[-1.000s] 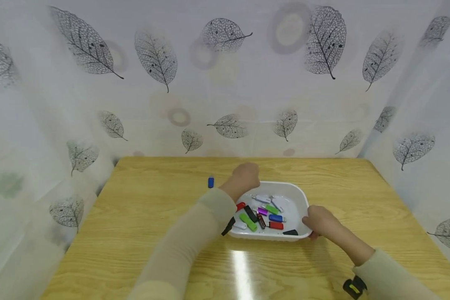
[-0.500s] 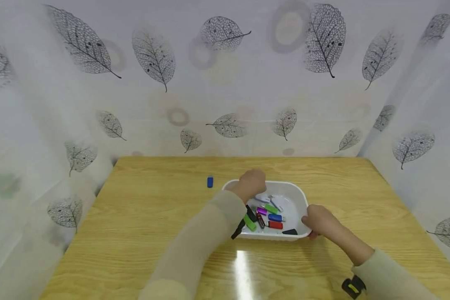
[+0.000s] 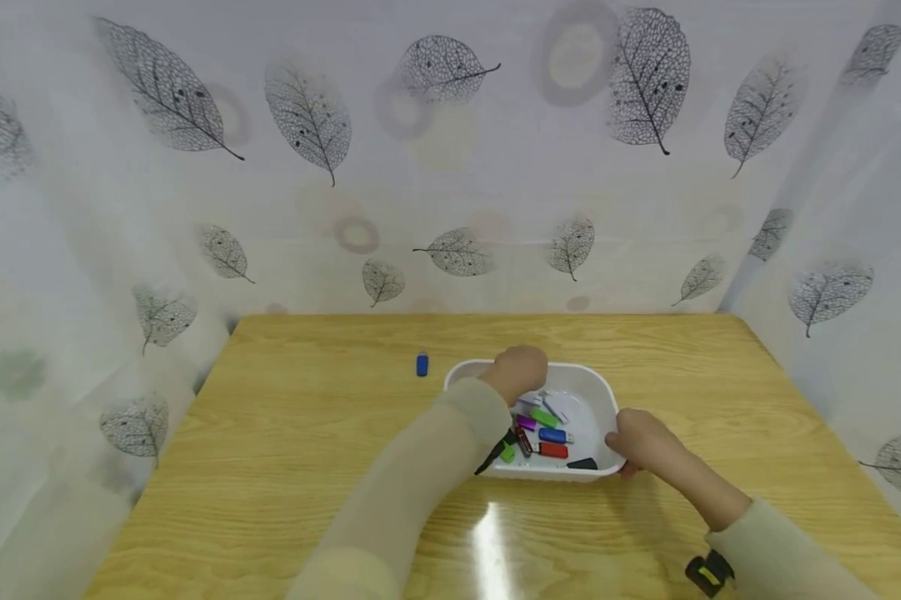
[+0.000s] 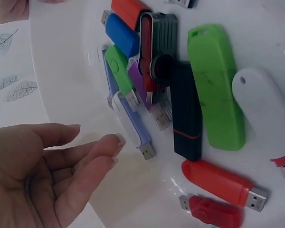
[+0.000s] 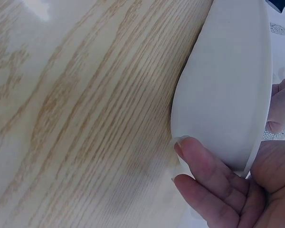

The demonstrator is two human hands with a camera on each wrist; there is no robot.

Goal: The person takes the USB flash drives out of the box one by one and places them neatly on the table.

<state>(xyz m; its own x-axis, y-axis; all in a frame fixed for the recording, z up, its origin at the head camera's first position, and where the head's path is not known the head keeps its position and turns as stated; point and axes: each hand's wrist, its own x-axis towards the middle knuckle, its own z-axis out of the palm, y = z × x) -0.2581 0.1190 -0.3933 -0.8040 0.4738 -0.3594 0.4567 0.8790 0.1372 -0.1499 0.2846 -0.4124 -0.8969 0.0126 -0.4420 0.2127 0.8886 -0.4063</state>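
A white plastic tray holds several USB sticks. My right hand grips the tray's right end, its fingers curled under the rim in the right wrist view. My left hand is over the tray's far side. In the left wrist view its fingers are loosely bent and hold nothing, with the fingertips close to a white and lilac USB stick. Around that stick lie a small green USB stick, a purple one, a black one and a larger green one.
A blue USB stick lies on the wooden table, left of the tray. Near the tray's front wall are a red USB stick and a dark one. A leaf-patterned curtain stands behind the table.
My left hand has moved to the right, from the tray's far-left corner to further along its far side. My right hand keeps its grip and the tray stays in place.
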